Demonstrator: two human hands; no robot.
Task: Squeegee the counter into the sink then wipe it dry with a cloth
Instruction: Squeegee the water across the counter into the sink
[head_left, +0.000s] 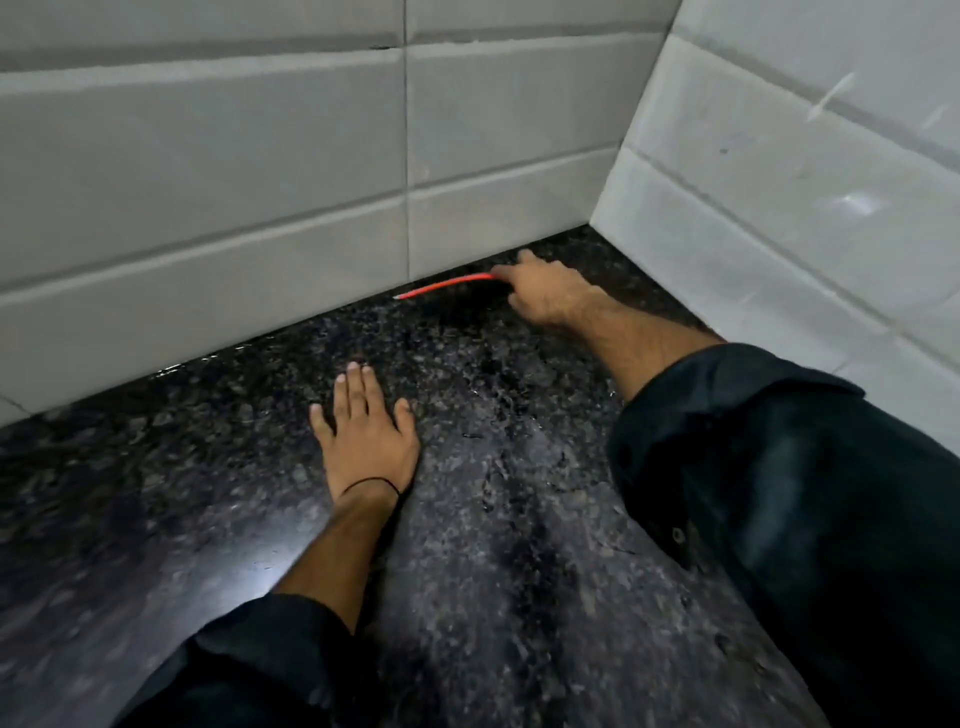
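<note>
Squeegee (447, 286) gripped by right hand (545, 296), left hand (366, 431) flat nearby.

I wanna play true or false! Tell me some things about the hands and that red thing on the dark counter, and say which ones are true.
1. The right hand holds the red squeegee at the foot of the tiled wall. True.
2. The left hand is squeezing a cloth. False: it lies flat and open on the counter, with no cloth in view.
3. The squeegee is at the front edge of the counter, nearest the person. False: it is at the back, near the corner.
4. The left wrist has a thin black band. True.
5. Both arms have dark sleeves. True.
</note>
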